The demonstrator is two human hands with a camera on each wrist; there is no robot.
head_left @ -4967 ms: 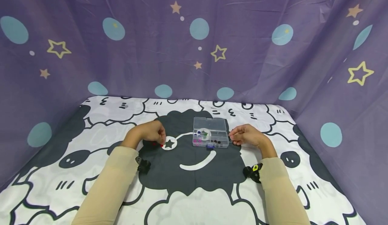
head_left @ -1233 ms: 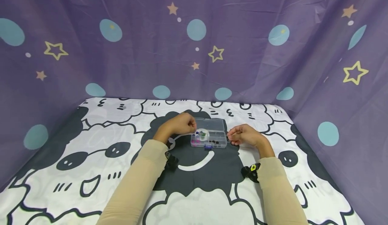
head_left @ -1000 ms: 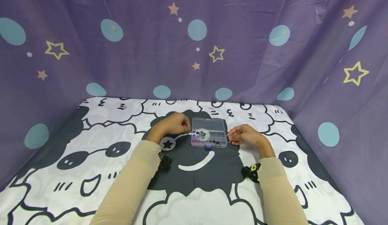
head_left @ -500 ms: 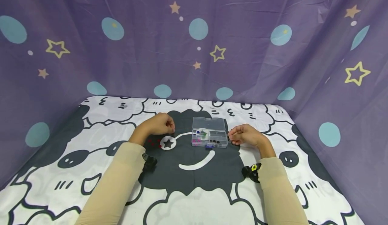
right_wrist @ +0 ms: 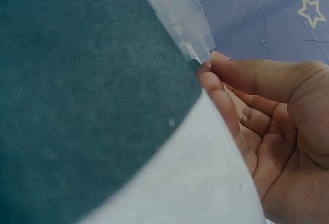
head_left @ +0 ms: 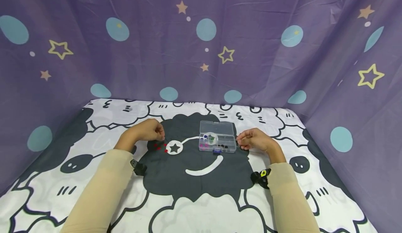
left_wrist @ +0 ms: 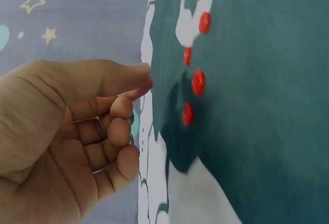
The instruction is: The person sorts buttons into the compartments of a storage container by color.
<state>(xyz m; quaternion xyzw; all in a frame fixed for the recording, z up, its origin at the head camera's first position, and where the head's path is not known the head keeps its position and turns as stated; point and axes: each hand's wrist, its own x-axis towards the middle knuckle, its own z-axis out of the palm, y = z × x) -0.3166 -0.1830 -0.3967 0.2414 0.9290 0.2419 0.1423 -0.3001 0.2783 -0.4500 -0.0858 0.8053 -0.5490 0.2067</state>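
Note:
A clear compartment box [head_left: 216,149] stands on the dark part of the cloth, lid raised at the back. It contains small blue, green, pink and dark pieces. At its right end, the thumb and fingertips of my right hand [head_left: 255,140] pinch the corner. My left hand [head_left: 146,130] hovers left of the box, close to several small red beads [head_left: 166,150] on the cloth. In the left wrist view its fingers are loosely bent, thumb and index tips close together, nothing visible between them. The red beads [left_wrist: 198,82] lie just beyond those fingertips.
Under everything is a cloth [head_left: 201,182] printed with white and dark cartoon sheep. A purple curtain [head_left: 201,76] with stars and blue ovals rises behind and at both sides. Each wrist carries a black camera, such as the one at right [head_left: 260,179].
My left hand has moved from beside the box leftward to above the red beads, uncovering them and the printed white star circle. My right hand stays at the box's end.

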